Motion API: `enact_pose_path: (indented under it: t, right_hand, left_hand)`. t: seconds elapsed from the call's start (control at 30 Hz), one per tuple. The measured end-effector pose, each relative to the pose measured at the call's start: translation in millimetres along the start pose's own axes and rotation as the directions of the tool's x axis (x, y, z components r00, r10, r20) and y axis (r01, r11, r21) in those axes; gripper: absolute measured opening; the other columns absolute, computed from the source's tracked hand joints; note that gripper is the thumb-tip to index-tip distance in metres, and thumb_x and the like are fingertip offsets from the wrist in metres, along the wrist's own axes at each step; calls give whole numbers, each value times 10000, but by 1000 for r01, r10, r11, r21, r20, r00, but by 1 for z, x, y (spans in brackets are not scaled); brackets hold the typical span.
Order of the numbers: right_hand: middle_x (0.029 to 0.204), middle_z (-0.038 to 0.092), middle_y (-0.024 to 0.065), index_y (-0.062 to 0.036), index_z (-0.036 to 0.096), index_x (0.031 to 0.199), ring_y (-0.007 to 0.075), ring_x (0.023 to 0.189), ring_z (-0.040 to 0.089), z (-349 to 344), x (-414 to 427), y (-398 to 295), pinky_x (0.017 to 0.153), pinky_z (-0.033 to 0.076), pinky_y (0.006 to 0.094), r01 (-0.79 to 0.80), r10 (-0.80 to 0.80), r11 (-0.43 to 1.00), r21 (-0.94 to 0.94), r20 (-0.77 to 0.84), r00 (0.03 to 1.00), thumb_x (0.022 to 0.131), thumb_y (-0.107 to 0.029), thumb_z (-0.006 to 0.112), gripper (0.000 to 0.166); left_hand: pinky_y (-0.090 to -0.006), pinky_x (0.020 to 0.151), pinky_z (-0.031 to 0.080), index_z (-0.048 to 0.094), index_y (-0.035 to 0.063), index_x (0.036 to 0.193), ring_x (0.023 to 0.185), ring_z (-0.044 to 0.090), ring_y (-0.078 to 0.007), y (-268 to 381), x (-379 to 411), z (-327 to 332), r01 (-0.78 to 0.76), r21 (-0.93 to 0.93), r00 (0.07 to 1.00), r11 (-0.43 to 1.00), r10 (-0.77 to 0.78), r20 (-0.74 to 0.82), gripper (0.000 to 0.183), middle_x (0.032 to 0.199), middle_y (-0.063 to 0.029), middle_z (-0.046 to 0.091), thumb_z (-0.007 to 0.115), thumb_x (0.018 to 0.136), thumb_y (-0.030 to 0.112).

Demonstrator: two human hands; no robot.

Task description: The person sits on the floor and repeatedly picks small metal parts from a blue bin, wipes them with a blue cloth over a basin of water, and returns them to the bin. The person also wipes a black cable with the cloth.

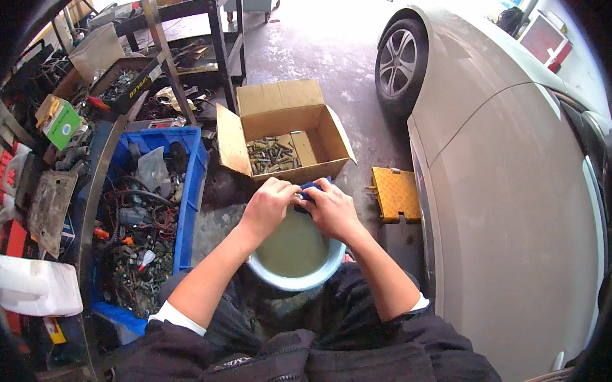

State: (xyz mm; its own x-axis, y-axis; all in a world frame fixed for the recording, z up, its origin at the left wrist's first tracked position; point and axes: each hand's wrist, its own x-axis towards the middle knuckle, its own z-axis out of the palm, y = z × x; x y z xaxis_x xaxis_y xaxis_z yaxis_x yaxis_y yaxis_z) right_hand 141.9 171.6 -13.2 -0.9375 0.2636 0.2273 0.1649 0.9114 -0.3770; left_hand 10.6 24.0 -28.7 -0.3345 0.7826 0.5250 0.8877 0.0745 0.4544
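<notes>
Both hands meet over the far rim of a light-blue basin [261, 277] of murky, greenish liquid. Pinched between the fingertips of my left hand [272, 205] is a small metal part [298, 195], mostly hidden by the fingers. My right hand [336, 208] holds a blue cloth [312, 184] against that part. Just beyond the hands stands an open cardboard box [280, 99], with many loose bolts [273, 155] lying on its bottom.
A blue plastic crate [183, 222] of wires and small parts stands at the left, beside a cluttered metal rack [93, 185]. A yellow metal ramp [395, 193] lies by a parked car [501, 208] on the right.
</notes>
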Motion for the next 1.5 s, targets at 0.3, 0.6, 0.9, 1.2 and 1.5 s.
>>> enact_pose_path:
  t: [0.3,0.6,0.9,1.2,1.5]
  right_hand:
    - [1028,646,131,-112,699,973,352,918,711,1,2,4,729,591,507,-103,129,977,-186,135,982,935,-368,678,260]
    - [1142,698,164,-116,739,1104,344,1130,664,-18,-1,15,988,533,475,-156,168,985,-70,551,818,970,-404,621,338]
    - [1111,696,160,-96,735,1113,339,1127,654,-3,-2,9,987,526,471,-90,80,996,3,432,898,958,-417,650,366]
    - [1128,687,153,-121,737,1165,341,1142,651,-5,1,-9,985,531,469,-62,51,998,13,402,914,924,-467,689,424]
    - [1120,701,165,-49,756,1120,369,1042,689,3,2,-65,957,539,449,103,-196,956,276,333,922,900,-329,744,357]
  left_hand:
    - [-454,860,541,760,60,950,935,681,-365,-22,-5,2,195,10,979,981,-195,61,126,917,-176,721,745,869,155]
    - [-436,840,585,807,77,963,894,751,-333,-88,-18,-10,418,198,677,886,-450,582,181,943,-179,764,763,848,209]
    - [-429,906,569,726,132,1222,1028,716,-333,-71,20,-14,478,90,870,874,-485,90,355,1106,-166,739,760,894,264]
    - [-403,751,587,819,105,886,776,749,-273,-45,-1,-59,519,205,782,829,-558,278,266,835,-123,771,791,855,368]
    - [-348,803,569,756,16,1124,859,734,-179,-51,-131,-137,727,-212,687,653,-691,224,285,954,-101,782,641,1007,248]
